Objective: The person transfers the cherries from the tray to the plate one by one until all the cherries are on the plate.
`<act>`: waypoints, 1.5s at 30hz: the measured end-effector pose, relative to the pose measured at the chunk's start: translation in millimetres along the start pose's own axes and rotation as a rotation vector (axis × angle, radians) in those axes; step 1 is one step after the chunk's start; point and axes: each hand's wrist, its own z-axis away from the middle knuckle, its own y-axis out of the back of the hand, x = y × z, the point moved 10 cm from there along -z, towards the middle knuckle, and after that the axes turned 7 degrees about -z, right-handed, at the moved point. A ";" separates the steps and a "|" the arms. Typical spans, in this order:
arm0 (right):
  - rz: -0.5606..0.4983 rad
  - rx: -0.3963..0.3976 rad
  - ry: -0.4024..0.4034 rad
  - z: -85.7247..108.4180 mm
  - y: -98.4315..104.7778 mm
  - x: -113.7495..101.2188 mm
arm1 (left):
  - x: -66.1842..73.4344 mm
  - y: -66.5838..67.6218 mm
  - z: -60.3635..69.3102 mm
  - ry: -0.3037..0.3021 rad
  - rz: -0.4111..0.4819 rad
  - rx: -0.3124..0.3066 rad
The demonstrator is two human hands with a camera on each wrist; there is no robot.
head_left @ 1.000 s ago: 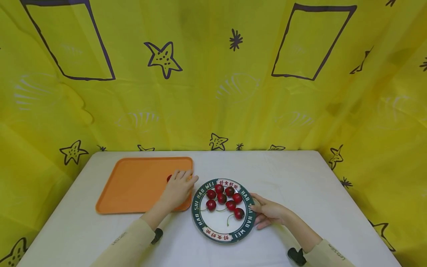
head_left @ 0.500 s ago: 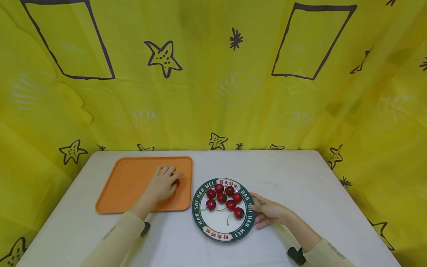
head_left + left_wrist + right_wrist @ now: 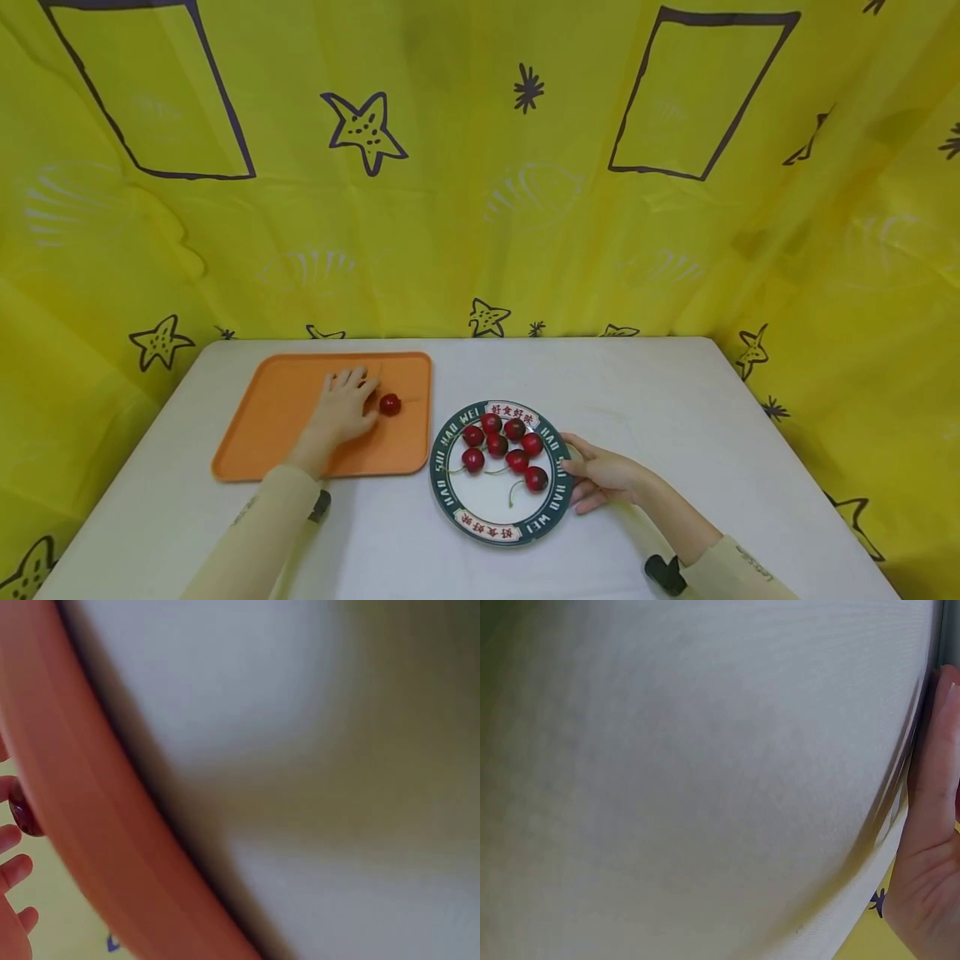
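My left hand [image 3: 345, 408] hovers over the orange tray [image 3: 288, 417], fingers spread and slightly bent. A dark red cherry [image 3: 389, 404] lies on the tray just right of its thumb. A thin stem shows by the fingertips; whatever is under the hand is hidden. In the left wrist view, the fingers [image 3: 13, 870] appear past the tray's rim [image 3: 82, 787], beside a cherry [image 3: 25, 811]. My right hand [image 3: 607, 477] grips the right edge of a round white plate [image 3: 495, 510] with a green lettered rim, thumb on top. Several cherries [image 3: 497, 446] sit on the plate.
The tray and plate stand close together on a white-covered table [image 3: 645, 383]. A yellow patterned cloth [image 3: 450, 225] hangs around the back and sides. Dark bands [image 3: 664, 575] are on both wrists.
My left hand has moved left across the tray, from its right edge past the cherry, which is now uncovered. My right hand and the plate have stayed in place.
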 end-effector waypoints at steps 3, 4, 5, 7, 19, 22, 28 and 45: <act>-0.002 -0.003 0.001 0.1 0.0 -0.1 | -10.2 -2.3 1.6 0.036 0.020 -0.011; -0.003 -0.003 0.001 -0.1 0.1 0.0 | -13.7 -3.0 2.3 0.052 0.030 -0.016; -0.002 -0.001 0.001 -0.3 0.4 0.3 | -16.8 -3.7 3.0 0.067 0.035 -0.023; -0.002 0.004 -0.002 -0.5 0.9 0.6 | -22.9 -4.6 4.7 0.096 0.050 -0.032; -0.003 0.009 -0.003 -0.3 1.2 1.2 | -43.6 -7.0 17.8 0.176 0.061 -0.093; -0.004 0.005 -0.001 -0.1 0.9 0.6 | -44.7 -6.4 20.9 0.182 0.042 -0.112; -0.006 0.001 0.003 -0.3 0.3 0.5 | -41.5 -3.5 26.8 0.168 0.014 -0.117; -0.011 -0.001 0.005 1.3 -1.2 -0.7 | -38.5 -2.9 26.3 0.122 0.010 -0.067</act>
